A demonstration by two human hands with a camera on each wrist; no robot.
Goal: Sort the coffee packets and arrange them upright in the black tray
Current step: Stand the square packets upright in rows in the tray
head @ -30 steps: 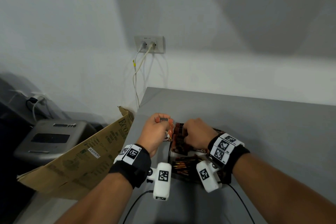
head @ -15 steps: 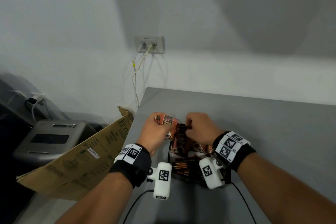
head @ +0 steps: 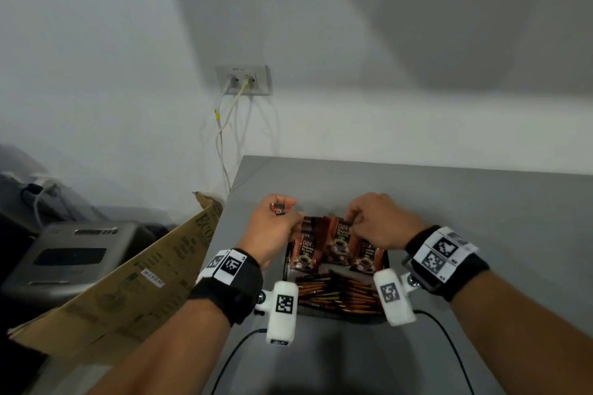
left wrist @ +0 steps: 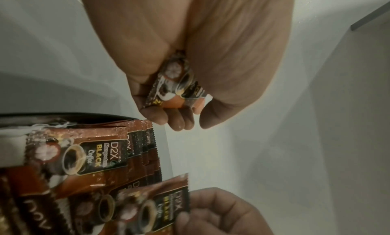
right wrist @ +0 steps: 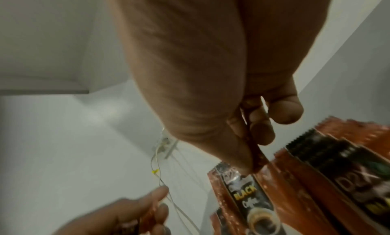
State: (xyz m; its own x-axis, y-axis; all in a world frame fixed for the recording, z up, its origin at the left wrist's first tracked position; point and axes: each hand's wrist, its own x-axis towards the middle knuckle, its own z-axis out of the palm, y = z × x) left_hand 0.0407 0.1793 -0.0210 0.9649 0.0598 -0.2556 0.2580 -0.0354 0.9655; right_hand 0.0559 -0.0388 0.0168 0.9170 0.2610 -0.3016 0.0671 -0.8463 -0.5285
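Note:
A black tray [head: 285, 266] sits on the grey table [head: 481, 218]. Its far half holds brown "D2X Black Coffee" packets [head: 306, 252] standing upright in rows. Thin stick packets [head: 340, 293] fill the near half. My left hand [head: 272, 224] hovers at the tray's far left corner and grips a small bunch of coffee packets [left wrist: 179, 87] in its curled fingers. My right hand [head: 372, 223] pinches the top edge of one upright packet [head: 340, 234] in the middle row, seen edge-on as a packet [right wrist: 256, 153] between thumb and fingers.
A cardboard box flap [head: 134, 276] stands off the table's left edge, with a grey machine [head: 70, 256] beyond it. A wall socket [head: 244, 80] with white cables is above the table's far left corner. Black cables [head: 237, 353] trail from the wrist cameras.
My right hand has moved right along the packet rows and now pinches a middle packet. My left hand has shifted slightly left, still holding its bunch.

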